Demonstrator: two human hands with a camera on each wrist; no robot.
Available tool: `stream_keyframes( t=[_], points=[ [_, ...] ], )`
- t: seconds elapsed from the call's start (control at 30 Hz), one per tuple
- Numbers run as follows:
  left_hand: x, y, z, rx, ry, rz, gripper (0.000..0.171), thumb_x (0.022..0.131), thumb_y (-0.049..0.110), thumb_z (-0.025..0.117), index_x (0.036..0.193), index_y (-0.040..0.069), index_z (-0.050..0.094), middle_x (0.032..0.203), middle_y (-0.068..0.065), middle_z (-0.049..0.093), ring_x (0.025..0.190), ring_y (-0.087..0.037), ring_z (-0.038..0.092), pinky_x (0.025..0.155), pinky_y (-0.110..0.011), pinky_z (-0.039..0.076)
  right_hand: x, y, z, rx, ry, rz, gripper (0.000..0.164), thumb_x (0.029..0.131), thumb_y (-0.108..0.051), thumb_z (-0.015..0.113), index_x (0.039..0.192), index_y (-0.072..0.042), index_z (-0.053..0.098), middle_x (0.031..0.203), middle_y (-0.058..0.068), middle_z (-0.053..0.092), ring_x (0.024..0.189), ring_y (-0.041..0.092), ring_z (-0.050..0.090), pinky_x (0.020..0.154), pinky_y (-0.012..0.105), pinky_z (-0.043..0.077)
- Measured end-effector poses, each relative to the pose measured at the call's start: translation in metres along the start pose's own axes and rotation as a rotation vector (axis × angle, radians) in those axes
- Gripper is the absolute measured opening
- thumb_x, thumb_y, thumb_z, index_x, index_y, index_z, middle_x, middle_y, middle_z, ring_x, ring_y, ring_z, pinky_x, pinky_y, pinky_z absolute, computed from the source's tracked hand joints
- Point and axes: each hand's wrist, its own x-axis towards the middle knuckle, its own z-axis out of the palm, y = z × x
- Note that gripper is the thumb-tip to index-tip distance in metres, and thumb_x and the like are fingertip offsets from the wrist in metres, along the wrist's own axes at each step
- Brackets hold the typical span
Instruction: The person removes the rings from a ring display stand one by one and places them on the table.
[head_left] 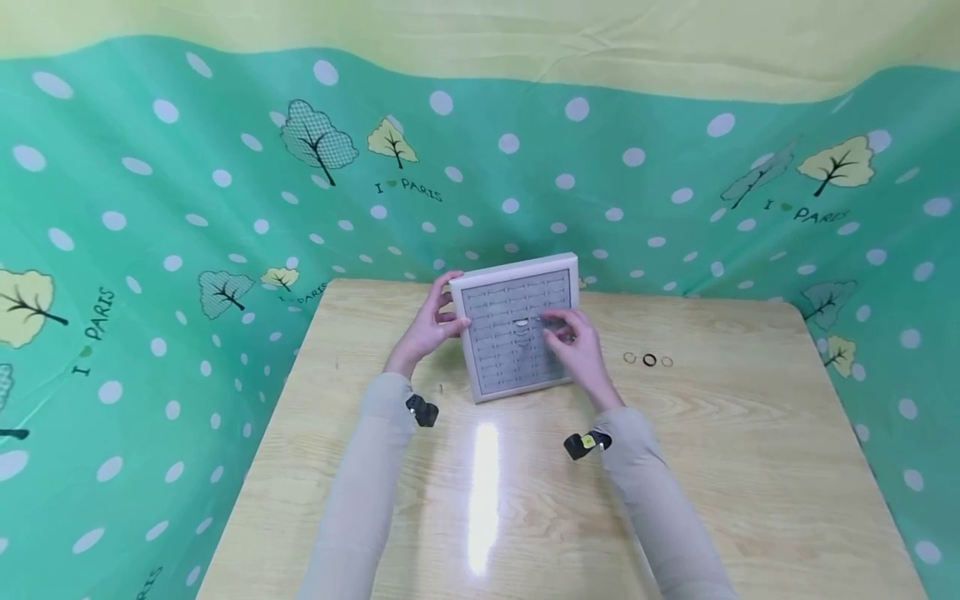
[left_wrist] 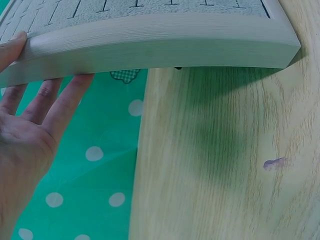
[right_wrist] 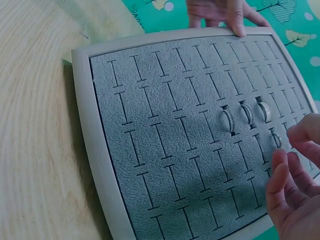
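So the right hand (head_left: 577,343) is at the padded face with its wrist angled in toward the left, thumb and fingers bent and only slightly apart, tips right around a small silver-toned ring (right_wrist: 278,141) sitting at a slot. Honestly can't tell if they're actually pinching it or just hovering next to it. The left hand (head_left: 431,325) has a proper hold: thumb over the front of the frame on the left side, other fingers spread out and reaching behind it. What it's gripping is a ring display tray (left_wrist: 175,45), pale frame and grey slotted pad, tipped up with its far side raised, over the far middle of the table. Three more silver-toned rings (right_wrist: 228,121) run far to near down the pad, just left of the one by the fingertips. Both forearms come in from the near side in light sleeves (head_left: 352,508). Off to the right on the wood-grain table (head_left: 750,467) there's a dark ring (head_left: 649,367) between two thin gold-toned rings (head_left: 629,363), and a green polka-dot curtain (head_left: 480,167) behind everything.
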Motion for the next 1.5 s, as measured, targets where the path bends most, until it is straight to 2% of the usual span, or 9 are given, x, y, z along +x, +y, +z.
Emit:
stream_keyframes(
  t=[0.2,0.4,0.63,0.87,1.1,1.27,1.4,1.5],
  points=[
    [-0.002,0.001,0.001,-0.012,-0.029,-0.023,0.082,0.087,-0.014,0.059,0.149,0.024,0.022,0.131,-0.023,0.047,0.106,-0.044,0.058,0.079,-0.048,0.056,0.003,0.006,0.007,-0.064,0.058,-0.027,0.027,0.084,0.003,0.068,0.11,-0.001,0.067,0.106,0.011,0.053,0.08,0.02,0.053,0.067,0.022,0.05],
    [0.0,0.0,-0.001,-0.011,-0.049,0.009,0.081,0.088,-0.015,0.057,0.15,0.018,0.018,0.132,-0.028,0.045,0.106,-0.048,0.057,0.078,-0.049,0.057,0.006,0.01,0.016,-0.084,0.13,-0.053,0.021,0.08,0.004,0.07,0.101,0.001,0.069,0.101,0.011,0.052,0.076,0.02,0.052,0.065,0.022,0.047],
    [0.001,0.001,0.001,0.007,-0.029,0.022,0.082,0.088,-0.014,0.058,0.149,0.026,0.021,0.131,-0.023,0.047,0.104,-0.044,0.059,0.077,-0.047,0.057,0.01,0.009,0.021,-0.079,0.168,-0.023,0.016,0.081,0.001,0.072,0.096,0.001,0.066,0.1,0.009,0.048,0.077,0.019,0.051,0.067,0.023,0.046],
    [0.003,0.001,0.003,-0.02,-0.022,0.05,0.082,0.085,-0.017,0.057,0.146,0.028,0.025,0.128,-0.023,0.049,0.102,-0.045,0.06,0.077,-0.05,0.057,0.015,0.008,0.023,-0.083,0.192,0.01,0.013,0.081,-0.001,0.072,0.091,0.0,0.063,0.097,0.008,0.045,0.078,0.018,0.05,0.067,0.025,0.045],
    [0.003,0.0,0.003,-0.014,-0.03,0.052,0.082,0.086,-0.016,0.057,0.15,0.02,0.02,0.13,-0.024,0.048,0.102,-0.045,0.059,0.077,-0.049,0.057,0.012,0.011,0.022,-0.048,0.18,-0.029,0.011,0.081,0.003,0.07,0.087,0.002,0.061,0.098,0.009,0.044,0.076,0.017,0.048,0.065,0.021,0.044],
    [0.001,0.0,0.003,-0.012,-0.022,0.04,0.082,0.087,-0.016,0.057,0.15,0.021,0.02,0.131,-0.025,0.047,0.104,-0.046,0.058,0.077,-0.049,0.057,0.009,0.011,0.02,0.021,0.142,-0.033,0.011,0.081,0.009,0.068,0.086,0.006,0.058,0.102,0.012,0.043,0.077,0.019,0.048,0.063,0.015,0.045],
    [-0.001,0.003,0.003,0.004,-0.009,0.026,0.082,0.087,-0.015,0.058,0.149,0.023,0.02,0.131,-0.024,0.047,0.104,-0.045,0.058,0.077,-0.047,0.057,0.005,0.007,0.018,0.076,0.109,-0.033,0.011,0.081,0.012,0.066,0.088,0.011,0.058,0.105,0.019,0.044,0.082,0.03,0.05,0.065,0.016,0.045],
    [-0.002,0.003,0.003,0.008,-0.012,0.03,0.082,0.087,-0.014,0.058,0.148,0.026,0.022,0.131,-0.023,0.048,0.103,-0.043,0.059,0.076,-0.046,0.057,-0.003,-0.009,0.014,0.081,0.104,-0.04,0.01,0.081,0.014,0.064,0.089,0.014,0.057,0.105,0.024,0.046,0.084,0.037,0.052,0.065,0.018,0.045]
  ],
)
